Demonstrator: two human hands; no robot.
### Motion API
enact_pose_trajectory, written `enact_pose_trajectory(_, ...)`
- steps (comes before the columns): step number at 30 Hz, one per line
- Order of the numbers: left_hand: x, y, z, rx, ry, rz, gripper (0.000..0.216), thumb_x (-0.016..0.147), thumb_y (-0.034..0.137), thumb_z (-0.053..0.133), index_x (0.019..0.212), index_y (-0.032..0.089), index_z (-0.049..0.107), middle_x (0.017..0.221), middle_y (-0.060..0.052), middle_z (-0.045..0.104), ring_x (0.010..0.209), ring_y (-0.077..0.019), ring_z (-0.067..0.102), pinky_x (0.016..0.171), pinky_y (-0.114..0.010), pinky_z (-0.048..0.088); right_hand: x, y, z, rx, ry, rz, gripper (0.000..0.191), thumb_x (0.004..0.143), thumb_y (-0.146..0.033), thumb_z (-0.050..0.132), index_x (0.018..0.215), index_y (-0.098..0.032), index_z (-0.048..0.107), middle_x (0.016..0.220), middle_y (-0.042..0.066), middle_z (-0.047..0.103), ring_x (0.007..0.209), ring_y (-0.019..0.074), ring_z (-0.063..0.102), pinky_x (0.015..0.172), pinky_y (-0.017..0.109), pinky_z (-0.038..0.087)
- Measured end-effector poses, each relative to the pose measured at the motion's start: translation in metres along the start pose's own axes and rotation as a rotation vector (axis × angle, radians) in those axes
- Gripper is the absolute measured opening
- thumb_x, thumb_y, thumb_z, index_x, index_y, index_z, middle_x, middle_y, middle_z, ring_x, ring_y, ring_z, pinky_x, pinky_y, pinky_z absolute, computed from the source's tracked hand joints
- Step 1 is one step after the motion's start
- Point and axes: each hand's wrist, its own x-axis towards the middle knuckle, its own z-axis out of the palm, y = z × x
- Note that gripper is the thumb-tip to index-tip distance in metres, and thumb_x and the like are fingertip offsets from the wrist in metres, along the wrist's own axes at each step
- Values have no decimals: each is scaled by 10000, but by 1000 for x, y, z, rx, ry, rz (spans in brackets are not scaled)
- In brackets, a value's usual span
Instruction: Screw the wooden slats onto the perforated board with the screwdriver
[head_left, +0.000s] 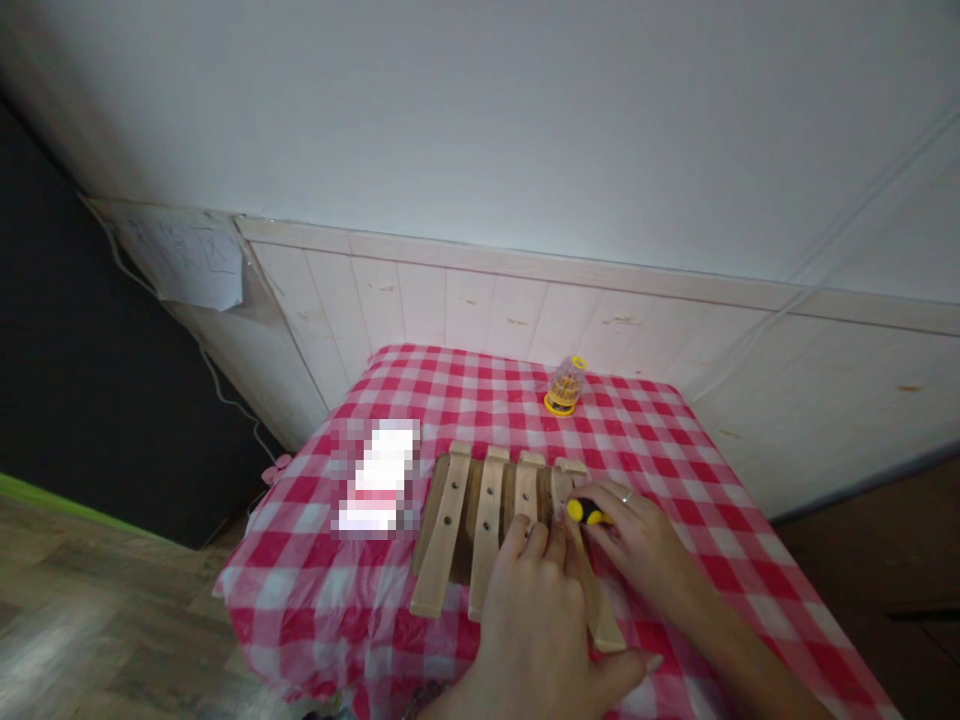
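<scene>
My right hand (626,525) grips a screwdriver (589,511) with a yellow and black handle, held over the rightmost wooden slat (604,625). Its shaft and tip are hard to make out. My left hand (536,610) is pressed over the slats on the right, fingers bent down onto the wood near the screwdriver, thumb reaching past that slat's near end. The slatted wooden piece (430,525) lies on the table, made of several pale slats fixed across darker wood. Dark screw heads show on the left slats; my left hand hides part of the right ones.
A red and white checked tablecloth (480,385) covers the table. Toward the back stands a clear, yellow-based case of screwdriver bits (565,386). A blurred white rectangular item (382,475) lies left of the wood. The panelled wall (469,310) borders the table's far edge.
</scene>
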Motion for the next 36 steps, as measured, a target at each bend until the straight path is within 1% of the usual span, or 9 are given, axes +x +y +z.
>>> enact_pose_trajectory(3, 0, 0, -1, 7, 11, -4, 815, 776, 762, 698, 1176, 56, 768, 1254, -236, 734, 1173, -407, 687, 1112, -564, 454, 0, -1, -1, 29, -15, -57, 343, 840, -19, 522, 1054, -226, 692, 960, 79, 789, 882, 251, 783, 771, 388, 673)
enact_pose_trajectory(7, -1, 1, -3, 3, -25, -13, 856, 796, 732, 701, 1269, 19, 714, 1366, -261, 661, 1263, -406, 636, 1148, -546, 420, -3, 1, -1, 90, 4, -39, 387, 842, -7, 495, 1071, -233, 710, 984, 77, 786, 902, 235, 783, 791, 371, 674)
enact_pose_trajectory(10, -1, 2, -3, 2, -49, -12, 863, 802, 726, 699, 1280, 8, 704, 1379, -269, 648, 1276, -412, 627, 1156, -552, 413, -5, 5, 2, 98, 35, -75, 435, 830, 15, 457, 1071, -231, 723, 988, 77, 792, 913, 226, 784, 798, 360, 675)
enact_pose_trajectory(13, -1, 2, -4, 9, -39, -13, 821, 802, 733, 695, 1227, 32, 740, 1350, -255, 675, 1243, -412, 649, 1144, -563, 428, -7, 8, 7, 53, 123, -124, 449, 831, 27, 432, 1074, -217, 720, 978, 81, 798, 915, 224, 786, 803, 357, 677)
enact_pose_trajectory(17, 0, 2, -4, 8, -18, -15, 834, 807, 746, 681, 1244, 38, 734, 1313, -240, 704, 1224, -404, 662, 1140, -552, 441, -10, 11, 13, -4, 184, -164, 431, 861, 8, 436, 1099, -218, 716, 975, 83, 803, 892, 231, 791, 796, 372, 683)
enact_pose_trajectory(23, -1, 1, 0, 18, -2, -1, 819, 810, 756, 672, 1200, 41, 758, 1277, -242, 722, 1219, -413, 661, 1139, -560, 442, -12, 11, 14, -117, 214, -247, 423, 919, -1, 401, 1136, -196, 708, 962, 103, 808, 851, 233, 784, 763, 369, 674)
enact_pose_trajectory(28, -2, 0, 1, 16, 13, 3, 807, 801, 769, 672, 1149, 50, 781, 1244, -243, 737, 1186, -416, 674, 1109, -566, 464, -14, 9, 14, -174, 205, -271, 436, 970, -40, 368, 1224, -181, 693, 988, 123, 804, 868, 240, 769, 790, 378, 656)
enact_pose_trajectory(32, 0, 1, -3, 38, -7, 12, 808, 808, 778, 653, 1137, 53, 787, 1216, -239, 749, 1151, -404, 686, 1076, -545, 484, -14, 9, 14, -183, 223, -297, 426, 1000, -56, 350, 1218, -170, 697, 971, 127, 801, 859, 235, 760, 785, 364, 645)
enact_pose_trajectory(36, 0, 1, -2, 41, 27, 25, 762, 820, 778, 630, 1094, 89, 805, 1178, -216, 769, 1121, -389, 698, 1037, -536, 507, -15, 9, 14, -194, 233, -290, 426, 1010, -67, 343, 1208, -169, 706, 961, 128, 799, 842, 233, 755, 778, 363, 643)
